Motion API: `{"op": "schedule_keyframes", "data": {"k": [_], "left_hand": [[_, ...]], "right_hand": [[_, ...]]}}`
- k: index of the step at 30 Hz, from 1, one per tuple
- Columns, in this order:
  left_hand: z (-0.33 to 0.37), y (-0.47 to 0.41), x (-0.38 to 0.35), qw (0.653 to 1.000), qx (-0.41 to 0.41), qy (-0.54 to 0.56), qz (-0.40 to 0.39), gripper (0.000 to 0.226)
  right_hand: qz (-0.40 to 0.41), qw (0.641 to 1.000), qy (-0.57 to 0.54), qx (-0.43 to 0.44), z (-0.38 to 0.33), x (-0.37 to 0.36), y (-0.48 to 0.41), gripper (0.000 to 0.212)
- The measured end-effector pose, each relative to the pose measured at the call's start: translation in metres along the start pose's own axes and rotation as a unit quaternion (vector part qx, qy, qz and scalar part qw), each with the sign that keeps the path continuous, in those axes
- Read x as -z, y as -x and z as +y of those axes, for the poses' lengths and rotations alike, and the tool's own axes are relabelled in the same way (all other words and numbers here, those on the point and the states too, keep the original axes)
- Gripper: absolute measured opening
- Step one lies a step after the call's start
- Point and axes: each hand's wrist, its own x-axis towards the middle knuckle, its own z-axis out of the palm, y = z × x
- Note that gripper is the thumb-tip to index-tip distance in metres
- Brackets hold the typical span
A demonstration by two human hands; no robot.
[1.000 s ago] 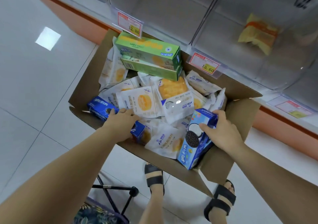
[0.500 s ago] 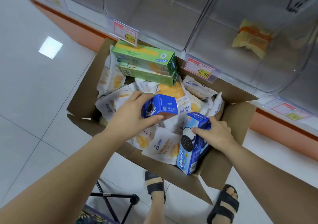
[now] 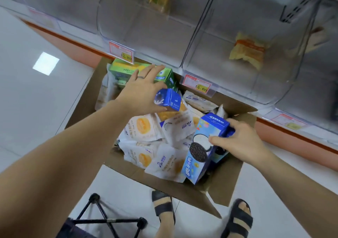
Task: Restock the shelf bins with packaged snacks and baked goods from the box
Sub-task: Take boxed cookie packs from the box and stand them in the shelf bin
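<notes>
Head view: left hand [image 3: 140, 93], fingers spread, holds small blue box [image 3: 170, 100] before green boxes [image 3: 124, 69]; right hand [image 3: 237, 141] fingers curl round Oreo box [image 3: 203, 146] in carton [image 3: 225, 179].

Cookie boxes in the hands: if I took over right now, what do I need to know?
Left hand: holds the small blue box above the packets.
Right hand: grips the top of the tall Oreo box, which stands at the right side of the cardboard box.
Also in the cardboard box: green boxes at the far end and many white pastry packets.
Done: little shows. The shelf bins are nearly bare, with one yellow packet in the right one.
Left: shelve both held boxes, then the green boxes and packets.
</notes>
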Motion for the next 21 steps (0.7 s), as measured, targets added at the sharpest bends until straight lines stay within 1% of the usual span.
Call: {"op": "schedule_keyframes", "data": {"k": [3,5,10,14,17,21], "left_hand": [[-0.006,-0.012,0.000,0.994,-0.008,-0.069,-0.087,0.075],[-0.007,-0.017,-0.004,0.990,-0.019,-0.089,-0.109,0.077],[-0.007,-0.021,-0.006,0.987,-0.050,-0.123,-0.091,0.074],[-0.008,-0.020,-0.003,0.973,-0.063,-0.188,-0.117,0.078],[-0.008,-0.021,-0.004,0.977,-0.061,-0.161,-0.121,0.073],[-0.015,-0.013,-0.003,0.982,-0.102,-0.115,-0.109,0.071]], "right_hand": [[0.019,1.000,-0.003,0.018,-0.008,0.021,0.000,0.033],[0.030,0.999,-0.003,0.027,-0.008,0.026,-0.001,0.031],[0.085,0.996,0.024,0.025,0.001,0.017,-0.010,0.042],[0.124,0.992,0.038,-0.005,0.004,0.001,-0.027,0.053],[0.121,0.991,0.045,-0.025,0.001,-0.014,-0.043,0.062],[0.099,0.990,0.089,-0.037,-0.004,-0.018,-0.055,0.072]]}}
